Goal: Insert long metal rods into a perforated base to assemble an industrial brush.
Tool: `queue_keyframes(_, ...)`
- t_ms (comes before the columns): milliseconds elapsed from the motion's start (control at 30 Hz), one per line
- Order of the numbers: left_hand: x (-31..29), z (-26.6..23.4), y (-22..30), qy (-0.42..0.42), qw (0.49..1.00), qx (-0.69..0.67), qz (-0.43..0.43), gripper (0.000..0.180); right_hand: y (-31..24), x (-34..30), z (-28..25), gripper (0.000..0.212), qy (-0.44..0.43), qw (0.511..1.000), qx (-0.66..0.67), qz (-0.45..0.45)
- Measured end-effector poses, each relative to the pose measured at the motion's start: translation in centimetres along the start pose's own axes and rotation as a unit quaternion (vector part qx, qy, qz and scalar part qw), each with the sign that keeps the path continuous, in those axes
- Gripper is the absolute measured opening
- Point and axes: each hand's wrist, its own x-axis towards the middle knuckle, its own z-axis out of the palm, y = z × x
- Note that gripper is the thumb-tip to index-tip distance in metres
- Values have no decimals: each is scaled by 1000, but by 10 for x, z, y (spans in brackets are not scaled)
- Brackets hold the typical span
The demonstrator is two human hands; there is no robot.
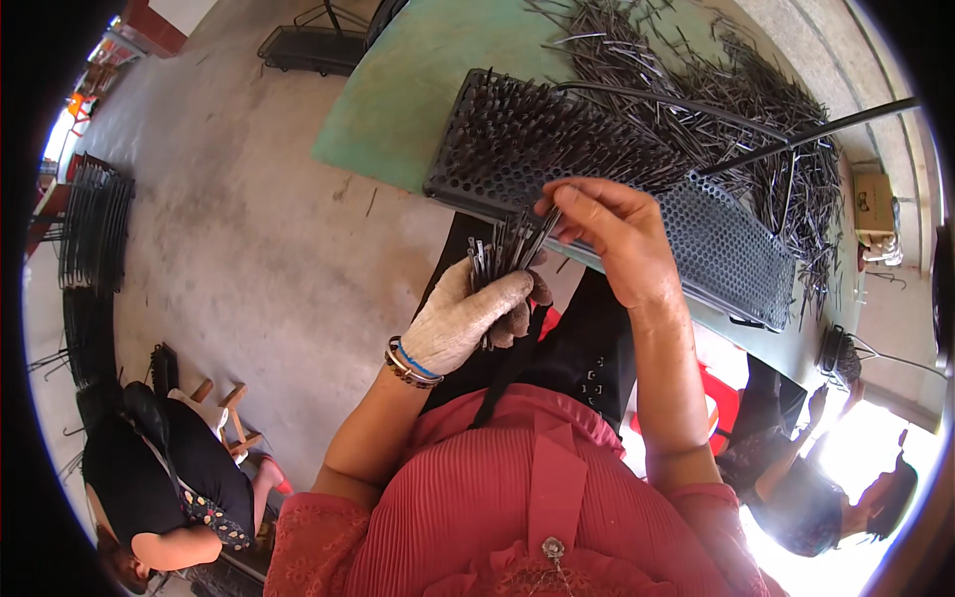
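Observation:
My left hand (460,316), in a whitish work glove with dark fingertips, is closed around a bundle of thin dark rods (509,244) that fans upward. At the top of the bundle my bare right hand (617,227) pinches a rod's upper end between thumb and fingers; whether it has more than one cannot be made out. Just beyond both hands lies a dark perforated rack (731,244). Many similar rods (542,124) stand packed in the holes of its left and far part, while the holes at its right end show bare.
A green table (398,85) bears the rack and a large loose heap of rods (776,129). A black bar (761,151) crosses above the heap. Co-workers sit at the lower left (169,478) and lower right (806,478). Dark racks (95,224) stand at the left, a cardboard box (873,204) at the right.

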Motion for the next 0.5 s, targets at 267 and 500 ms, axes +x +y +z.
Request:
queue_keyframes(267,6,-8,-14,37,997,-63,33,37,-7,23,18,21,128,931,-139,-312)
queue_keyframes(500,6,-6,-11,52,993,-106,22,37,8,40,21,21,124,908,-217,-337)
